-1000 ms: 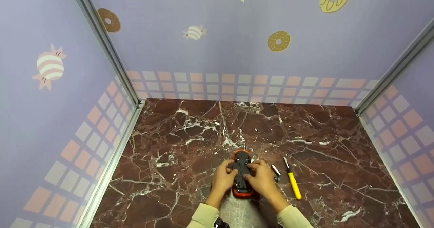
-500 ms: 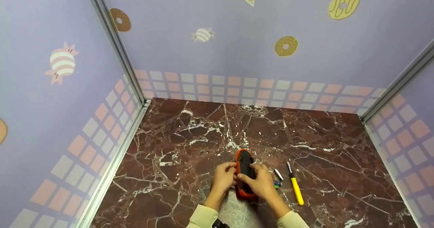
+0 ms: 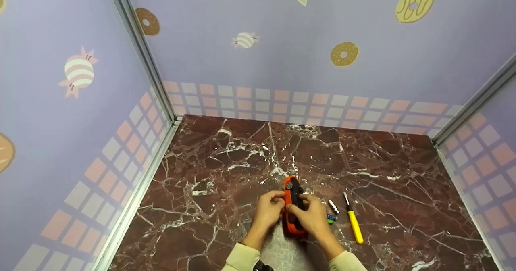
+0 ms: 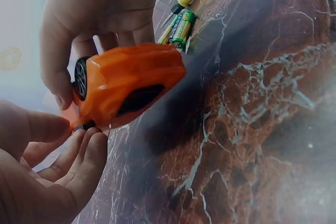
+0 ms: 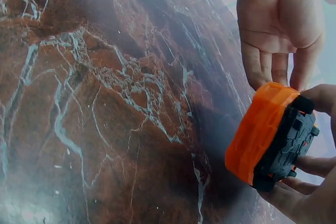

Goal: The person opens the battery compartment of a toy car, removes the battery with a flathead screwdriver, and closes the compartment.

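Note:
An orange toy car (image 3: 288, 200) with a black underside is tilted onto its side between both hands, low over the marbled surface. My right hand (image 3: 314, 214) grips it, thumb on the black underside and fingers round the far side. My left hand (image 3: 267, 211) pinches the car's orange side with thumb and fingertips, close to a wheel. In the left wrist view the orange body (image 4: 126, 77) shows a dark window and one black wheel (image 4: 81, 77). The right wrist view shows the black underside (image 5: 289, 145); its fine details are too small to tell.
Right of the hands lie green batteries (image 3: 331, 218), a small silvery cylinder (image 3: 333, 207) and a screwdriver (image 3: 354, 224) with a yellow handle. Purple patterned panels (image 3: 242, 65) enclose the marbled surface at the back and sides.
The toy car has rolled from underside-up to tilted on its side, its orange flank turning into view. Both hands stay on it. The head view has shifted slightly.

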Tool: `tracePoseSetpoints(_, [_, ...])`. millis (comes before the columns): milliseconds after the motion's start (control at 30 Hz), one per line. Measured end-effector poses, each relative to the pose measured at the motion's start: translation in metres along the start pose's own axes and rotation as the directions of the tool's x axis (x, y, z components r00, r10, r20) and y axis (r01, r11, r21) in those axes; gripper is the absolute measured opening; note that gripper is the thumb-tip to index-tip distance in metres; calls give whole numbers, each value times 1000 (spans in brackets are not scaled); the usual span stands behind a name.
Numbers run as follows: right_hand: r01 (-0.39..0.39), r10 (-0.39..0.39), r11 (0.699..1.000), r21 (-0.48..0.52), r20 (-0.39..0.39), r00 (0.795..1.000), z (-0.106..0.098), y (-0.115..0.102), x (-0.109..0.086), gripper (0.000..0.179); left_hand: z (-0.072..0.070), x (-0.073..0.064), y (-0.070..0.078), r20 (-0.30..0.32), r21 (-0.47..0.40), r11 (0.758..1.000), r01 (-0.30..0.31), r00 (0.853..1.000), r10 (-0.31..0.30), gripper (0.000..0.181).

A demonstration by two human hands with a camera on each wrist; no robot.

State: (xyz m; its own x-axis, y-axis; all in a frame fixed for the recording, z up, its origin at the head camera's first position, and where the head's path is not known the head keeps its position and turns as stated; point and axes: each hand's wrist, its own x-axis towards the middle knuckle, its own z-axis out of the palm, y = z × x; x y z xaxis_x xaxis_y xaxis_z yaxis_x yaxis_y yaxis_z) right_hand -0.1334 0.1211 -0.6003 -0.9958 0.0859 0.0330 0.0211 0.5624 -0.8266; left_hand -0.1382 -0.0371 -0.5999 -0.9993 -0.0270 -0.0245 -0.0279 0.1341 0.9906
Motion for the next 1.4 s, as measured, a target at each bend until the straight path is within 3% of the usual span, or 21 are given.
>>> tracePoseSetpoints(100, [-31,32,999,35,-1,1000,-1,-1,1,59,0,3,-3,-35,34,999,-27,999,28,23])
tracePoseSetpoints(433, [-62,63,996,64,-18,998,0,-3,1,55,3,3,-7,-155,75,997,-22,987,34,23])
tracePoseSetpoints(567, [-78,81,989,125,-17,997,-1,-4,1,47,5,3,-10,-180,77,997,-7,983,21,21])
tracePoseSetpoints(833, [-70,69,974,217,13,998,-2,-5,1,44,8,0,-17,-86,114,992,48,996,-38,20])
tracePoseSetpoints(967, [-66,64,958,279,16,998,-2,-4,-1,44,9,0,-18,2,26,994,107,994,-107,19])
tracePoseSetpoints(1200, [-105,105,924,367,22,994,-2,-5,-4,38,10,0,-22,139,-77,976,203,972,-191,30])
tracePoseSetpoints(1400, [-133,134,915,382,23,991,-8,-11,-7,34,11,-2,-24,190,-144,954,264,953,-235,41])
